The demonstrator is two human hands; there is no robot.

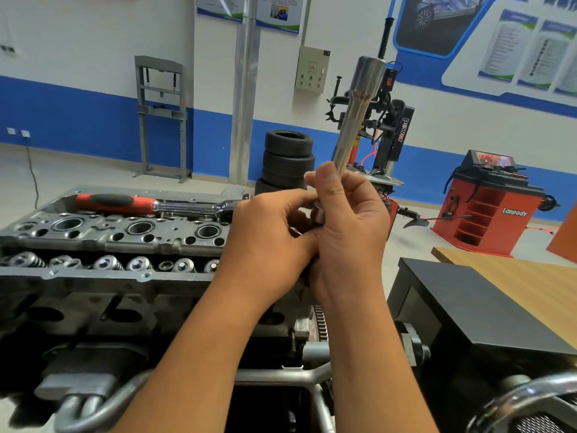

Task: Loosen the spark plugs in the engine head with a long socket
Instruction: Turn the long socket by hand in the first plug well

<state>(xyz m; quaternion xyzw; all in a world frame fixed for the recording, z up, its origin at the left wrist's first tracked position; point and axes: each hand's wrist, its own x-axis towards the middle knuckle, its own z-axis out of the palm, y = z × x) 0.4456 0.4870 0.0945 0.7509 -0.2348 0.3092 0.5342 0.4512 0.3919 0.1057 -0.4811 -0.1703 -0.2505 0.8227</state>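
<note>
R hand (346, 226) grips long socket (359, 114) upright, lower end down in the palm. L hand (268, 232) pinches at socket's base, prob. fitting ratchet (162, 206) drive; joint hidden. Ratchet handle lies across engine head (109, 242), plug wells open alongside. Risk: drive not fully seated, so socket drops off into a well or slips under torque.

The engine head (118, 235) stood at the left, and the ratchet (150, 205) lay on its far edge. Both hands met right of it, the right hand (346, 232) holding the long socket (356, 120) upward. Behind were stacked tyres (288, 157); a table (515, 276) was at the right.
</note>
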